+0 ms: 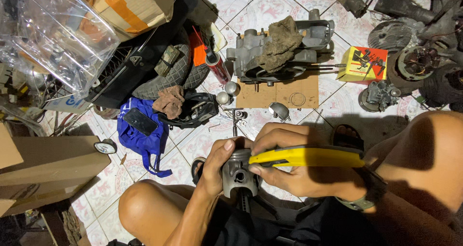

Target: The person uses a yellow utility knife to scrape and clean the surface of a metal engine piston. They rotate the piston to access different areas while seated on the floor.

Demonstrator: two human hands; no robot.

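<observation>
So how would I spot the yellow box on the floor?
Find the grey engine case on the cardboard sheet at the top of the tiled floor. Just right of it lies the yellow box, the only bright yellow and red carton among dark metal parts.

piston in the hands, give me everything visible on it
The piston is dull grey cast metal, cylindrical, with a round pin hole in its side facing the camera and a skirt cut away below. It is held roughly upright above the lap. The left hand wraps its left side, thumb over the crown. The right hand presses the tip of a yellow-handled tool against its upper right edge. Surface looks worn, matte; finer marks cannot be made out.
</observation>
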